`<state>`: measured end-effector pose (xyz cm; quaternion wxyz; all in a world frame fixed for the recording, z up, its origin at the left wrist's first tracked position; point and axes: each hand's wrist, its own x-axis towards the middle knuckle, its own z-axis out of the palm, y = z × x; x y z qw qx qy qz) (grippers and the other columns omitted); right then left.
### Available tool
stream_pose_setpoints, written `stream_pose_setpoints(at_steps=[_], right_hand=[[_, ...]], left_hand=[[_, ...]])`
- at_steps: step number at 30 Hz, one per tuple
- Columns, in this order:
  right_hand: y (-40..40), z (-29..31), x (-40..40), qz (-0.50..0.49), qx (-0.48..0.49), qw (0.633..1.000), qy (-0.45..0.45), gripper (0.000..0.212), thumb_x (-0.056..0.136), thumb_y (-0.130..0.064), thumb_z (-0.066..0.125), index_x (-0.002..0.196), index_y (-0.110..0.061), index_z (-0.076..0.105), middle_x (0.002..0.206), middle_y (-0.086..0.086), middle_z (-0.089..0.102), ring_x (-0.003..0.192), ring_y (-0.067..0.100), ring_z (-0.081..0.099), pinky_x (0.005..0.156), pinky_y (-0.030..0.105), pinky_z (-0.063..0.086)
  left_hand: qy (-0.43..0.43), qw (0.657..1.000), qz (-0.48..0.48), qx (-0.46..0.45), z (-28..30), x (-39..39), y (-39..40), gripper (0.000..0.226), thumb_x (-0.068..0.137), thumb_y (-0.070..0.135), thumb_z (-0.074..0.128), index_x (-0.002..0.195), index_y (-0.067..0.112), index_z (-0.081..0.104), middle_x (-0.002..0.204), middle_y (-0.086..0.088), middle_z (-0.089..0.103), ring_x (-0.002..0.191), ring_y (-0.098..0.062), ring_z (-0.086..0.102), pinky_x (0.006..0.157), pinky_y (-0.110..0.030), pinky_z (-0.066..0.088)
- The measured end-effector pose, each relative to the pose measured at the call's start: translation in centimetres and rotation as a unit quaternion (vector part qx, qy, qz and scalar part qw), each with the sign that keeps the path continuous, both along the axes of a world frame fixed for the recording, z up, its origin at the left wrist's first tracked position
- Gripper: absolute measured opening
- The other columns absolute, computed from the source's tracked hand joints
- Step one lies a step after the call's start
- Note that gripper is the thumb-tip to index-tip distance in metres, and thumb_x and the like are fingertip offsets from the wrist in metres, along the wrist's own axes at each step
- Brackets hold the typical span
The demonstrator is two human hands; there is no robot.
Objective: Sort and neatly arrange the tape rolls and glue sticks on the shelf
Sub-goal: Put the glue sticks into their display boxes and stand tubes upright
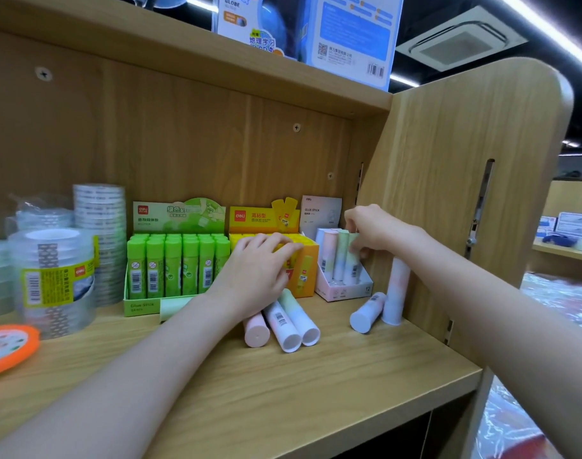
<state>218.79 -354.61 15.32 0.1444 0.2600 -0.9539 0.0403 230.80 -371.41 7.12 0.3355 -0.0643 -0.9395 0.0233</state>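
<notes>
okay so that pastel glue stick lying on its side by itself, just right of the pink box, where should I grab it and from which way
Grip the lone lying glue stick across its round barrel near the middle, coming from above with fingers on its two long sides. It lies flat with its white end toward you, and an upright stick stands close on its right, so the top looks like the freest approach.

At centre frame you see three pastel glue sticks (283,323) lying side by side on the wooden shelf (349,376); clear tape roll stacks (51,276) stand at left, boxed green glue sticks (173,263) beside them.
</notes>
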Motion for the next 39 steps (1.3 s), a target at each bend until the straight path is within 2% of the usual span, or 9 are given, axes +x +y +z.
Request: stream_pose_setpoints(at_steps=[4, 8, 14, 18, 25, 28, 30, 36, 39], right_hand=[[-0.6, -0.1, 0.4, -0.013, 0.007, 1.000, 0.024, 0.022, 0.081, -0.006, 0.068, 0.091, -0.010, 0.049, 0.097, 0.011, 0.055, 0.076, 0.024, 0.061, 0.063, 0.030, 0.053], [-0.2, -0.1, -0.2, 0.004, -0.024, 1.000, 0.007, 0.022, 0.082, -0.010, 0.068, 0.092, -0.011, 0.049, 0.100, 0.010, 0.055, 0.082, 0.026, 0.065, 0.070, 0.035, 0.057], [0.0, 0.1, -0.5, 0.018, -0.027, 0.999, -0.009, 0.021, 0.081, -0.010, 0.069, 0.089, -0.013, 0.050, 0.099, 0.008, 0.055, 0.072, 0.020, 0.064, 0.055, 0.024, 0.051], [-0.3, -0.5, -0.8, 0.018, -0.011, 1.000, -0.004, 0.022, 0.082, -0.010, 0.068, 0.089, -0.015, 0.048, 0.101, 0.007, 0.052, 0.073, 0.020, 0.063, 0.057, 0.025, 0.051], [-0.7, -0.8, -0.7, 0.017, 0.016, 1.000, 0.020, 0.019, 0.083, -0.006, 0.064, 0.092, -0.010, 0.048, 0.103, 0.011, 0.053, 0.084, 0.026, 0.057, 0.070, 0.032, 0.049], [-0.9, -0.9, -0.5, 0.006, 0.052, 0.996, 0.072, 0.016, 0.084, -0.006, 0.064, 0.096, -0.007, 0.054, 0.104, 0.009, 0.043, 0.083, 0.026, 0.052, 0.069, 0.032, 0.044], [-0.9, -0.6, -0.6, -0.004, 0.072, 0.993, 0.096, 0.020, 0.084, -0.005, 0.062, 0.104, -0.003, 0.059, 0.108, 0.010, 0.045, 0.088, 0.029, 0.057, 0.074, 0.035, 0.050], [2.0, 2.1, 1.6, 0.002, 0.056, 0.996, 0.067, 0.037, 0.088, -0.005, 0.052, 0.123, -0.012, 0.057, 0.112, 0.011, 0.062, 0.101, 0.029, 0.060, 0.088, 0.039, 0.051], [4.2, 3.1, 5.1, 0.003, 0.173, 0.985, -0.007, 0.042, 0.086, -0.024, 0.064, 0.127, -0.023, 0.055, 0.116, 0.000, 0.060, 0.106, 0.020, 0.056, 0.092, 0.033, 0.048]], left_hand=[[-0.002, 1.000, -0.002, -0.004, 0.2, -0.1, -0.1, 0.048, 0.094, 0.028, 0.033, 0.141, 0.028, 0.034, 0.140, 0.006, 0.040, 0.128, -0.016, 0.035, 0.106, -0.031, 0.021], [0.003, 1.000, -0.006, 0.000, 0.0, 0.0, -0.1, 0.058, 0.082, 0.031, 0.026, 0.139, 0.026, 0.040, 0.137, 0.004, 0.045, 0.125, -0.018, 0.039, 0.104, -0.033, 0.025], [0.009, 1.000, -0.003, 0.003, -0.1, 0.0, 0.0, 0.059, 0.081, 0.030, 0.025, 0.139, 0.026, 0.040, 0.137, 0.004, 0.044, 0.125, -0.018, 0.039, 0.104, -0.032, 0.024], [0.005, 1.000, 0.000, 0.002, 0.1, 0.0, 0.1, 0.057, 0.084, 0.030, 0.023, 0.140, 0.028, 0.036, 0.138, 0.006, 0.041, 0.126, -0.016, 0.036, 0.104, -0.031, 0.022], [0.013, 1.000, -0.012, -0.002, -0.1, 0.0, -0.2, 0.053, 0.086, 0.028, 0.029, 0.138, 0.025, 0.042, 0.135, 0.003, 0.046, 0.124, -0.020, 0.041, 0.103, -0.034, 0.026], [0.023, 1.000, -0.013, 0.001, -0.2, 0.1, -0.1, 0.056, 0.083, 0.028, 0.029, 0.137, 0.025, 0.043, 0.134, 0.002, 0.048, 0.123, -0.020, 0.042, 0.102, -0.034, 0.027], [0.022, 1.000, -0.012, -0.002, -0.1, 0.0, -0.1, 0.051, 0.088, 0.026, 0.032, 0.139, 0.026, 0.041, 0.136, 0.004, 0.045, 0.124, -0.019, 0.040, 0.103, -0.033, 0.026], [0.021, 1.000, -0.007, 0.001, -0.1, 0.0, 0.0, 0.048, 0.093, 0.026, 0.034, 0.141, 0.028, 0.035, 0.139, 0.006, 0.040, 0.128, -0.016, 0.035, 0.105, -0.031, 0.021], [0.019, 1.000, -0.003, 0.004, 0.0, 0.0, 0.2, 0.049, 0.094, 0.023, 0.040, 0.142, 0.028, 0.033, 0.140, 0.006, 0.039, 0.128, -0.015, 0.034, 0.105, -0.030, 0.021]])
